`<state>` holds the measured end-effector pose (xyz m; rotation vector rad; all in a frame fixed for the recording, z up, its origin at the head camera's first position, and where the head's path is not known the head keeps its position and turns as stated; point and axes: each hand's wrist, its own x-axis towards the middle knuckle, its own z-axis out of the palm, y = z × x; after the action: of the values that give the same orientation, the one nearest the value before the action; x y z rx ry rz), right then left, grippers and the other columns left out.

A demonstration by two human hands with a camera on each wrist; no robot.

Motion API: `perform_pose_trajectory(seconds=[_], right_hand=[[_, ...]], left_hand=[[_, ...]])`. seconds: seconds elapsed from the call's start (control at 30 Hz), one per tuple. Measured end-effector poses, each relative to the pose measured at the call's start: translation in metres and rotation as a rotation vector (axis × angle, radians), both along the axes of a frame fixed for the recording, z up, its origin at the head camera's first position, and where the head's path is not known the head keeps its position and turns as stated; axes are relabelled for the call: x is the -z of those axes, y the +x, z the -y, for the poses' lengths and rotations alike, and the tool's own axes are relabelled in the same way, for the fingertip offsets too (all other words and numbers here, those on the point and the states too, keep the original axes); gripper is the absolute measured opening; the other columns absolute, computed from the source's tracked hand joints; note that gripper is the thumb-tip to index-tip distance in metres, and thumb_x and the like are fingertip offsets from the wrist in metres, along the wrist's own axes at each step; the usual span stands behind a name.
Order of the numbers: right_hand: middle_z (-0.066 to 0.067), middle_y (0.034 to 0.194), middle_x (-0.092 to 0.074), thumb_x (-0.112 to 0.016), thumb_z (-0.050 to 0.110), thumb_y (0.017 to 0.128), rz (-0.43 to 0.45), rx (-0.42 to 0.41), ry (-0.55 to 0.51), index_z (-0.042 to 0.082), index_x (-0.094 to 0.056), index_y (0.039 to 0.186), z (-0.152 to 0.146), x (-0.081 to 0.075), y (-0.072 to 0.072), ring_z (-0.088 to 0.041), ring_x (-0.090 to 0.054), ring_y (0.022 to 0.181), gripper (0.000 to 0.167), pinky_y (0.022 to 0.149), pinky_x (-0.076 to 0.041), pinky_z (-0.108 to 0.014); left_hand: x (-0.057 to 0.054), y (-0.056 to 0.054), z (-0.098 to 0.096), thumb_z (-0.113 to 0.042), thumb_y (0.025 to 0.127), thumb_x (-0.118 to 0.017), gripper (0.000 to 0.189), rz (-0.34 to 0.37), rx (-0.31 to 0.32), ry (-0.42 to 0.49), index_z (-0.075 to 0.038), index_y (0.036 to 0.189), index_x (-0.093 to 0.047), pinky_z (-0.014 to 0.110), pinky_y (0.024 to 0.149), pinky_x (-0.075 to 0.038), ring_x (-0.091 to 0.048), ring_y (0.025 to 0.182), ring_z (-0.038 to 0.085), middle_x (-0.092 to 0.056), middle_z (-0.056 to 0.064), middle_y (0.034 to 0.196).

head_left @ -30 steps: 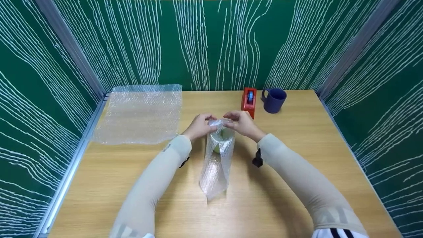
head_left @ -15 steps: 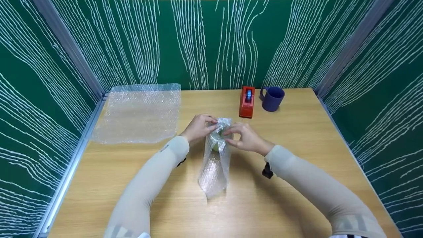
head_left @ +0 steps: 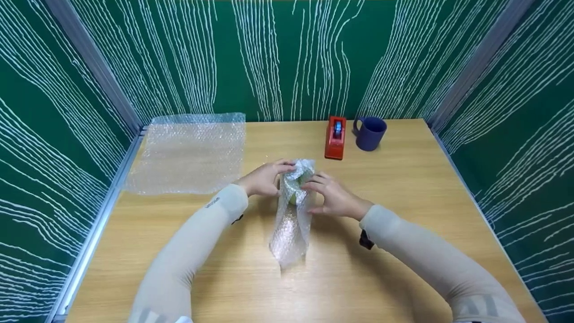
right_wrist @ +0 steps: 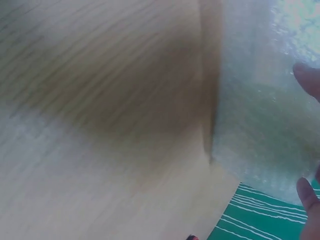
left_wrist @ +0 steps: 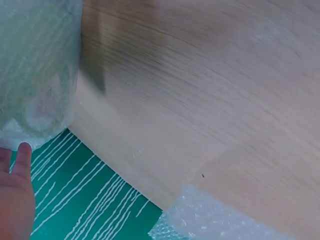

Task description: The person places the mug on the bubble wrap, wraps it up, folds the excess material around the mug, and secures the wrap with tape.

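A sheet of bubble wrap (head_left: 289, 231) is folded round a pale green object (head_left: 293, 198) in the middle of the table, its crumpled top at the back and a loose tail lying towards the front. The wrap blurs the object's kind. On the left, my left hand (head_left: 264, 178) lays its fingers along the top edge of the wrap, thumb down its side. My right hand (head_left: 332, 195) comes from the right, fingertips over the opening and thumb spread apart by the wrap's side. Fingertips meet the wrap's top end in the left wrist view, where a round outline shows through the plastic (left_wrist: 42, 100).
A second bubble wrap sheet (head_left: 193, 154) lies flat at the back left of the wooden table (head_left: 233, 287). Behind the hands stand a red tape dispenser (head_left: 335, 139) and a dark blue mug (head_left: 371, 134). Green walls (head_left: 291, 63) with white lines enclose three sides.
My right hand has left the top edge and come down towards me along the wrap's right side. My left hand has loosened its pinch, with its thumb lower. The wrap's top has folded inward.
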<state>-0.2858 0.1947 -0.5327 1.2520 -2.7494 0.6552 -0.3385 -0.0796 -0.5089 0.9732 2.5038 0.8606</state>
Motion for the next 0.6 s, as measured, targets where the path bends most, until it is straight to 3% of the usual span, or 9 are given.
perform_pose_trajectory(seconds=[0.23, 0.37, 0.6], right_hand=[[-0.011, 0.128, -0.077, -0.093, 0.034, 0.088, -0.124, 0.028, -0.071, 0.007, -0.074, 0.128, 0.008, 0.010, -0.001, -0.034, -0.065, 0.125, 0.052, 0.109, -0.056, -0.053], [-0.012, 0.120, -0.080, -0.094, 0.029, 0.087, -0.145, 0.061, -0.144, 0.006, -0.077, 0.120, 0.011, 0.014, -0.002, -0.035, -0.068, 0.118, 0.043, 0.105, -0.057, -0.053], [-0.012, 0.112, -0.081, -0.093, 0.025, 0.088, -0.152, 0.082, -0.216, 0.005, -0.078, 0.113, 0.014, 0.017, -0.004, -0.032, -0.069, 0.108, 0.035, 0.097, -0.060, -0.051]], left_hand=[[-0.001, 0.004, 0.005, -0.019, 0.084, -0.095, 0.098, -0.038, 0.020, -0.083, -0.021, 0.168, -0.044, 0.051, 0.135, -0.030, -0.030, 0.166, 0.029, -0.029, -0.002, 0.181], [0.001, 0.007, 0.005, -0.033, 0.087, -0.094, 0.092, -0.071, 0.014, -0.095, -0.022, 0.166, -0.047, 0.050, 0.135, -0.029, -0.029, 0.167, 0.027, -0.031, -0.003, 0.180], [0.009, 0.008, 0.004, -0.040, 0.088, -0.092, 0.081, -0.147, 0.000, -0.074, -0.020, 0.159, -0.058, 0.051, 0.134, -0.032, -0.034, 0.165, 0.028, -0.038, 0.000, 0.177]])
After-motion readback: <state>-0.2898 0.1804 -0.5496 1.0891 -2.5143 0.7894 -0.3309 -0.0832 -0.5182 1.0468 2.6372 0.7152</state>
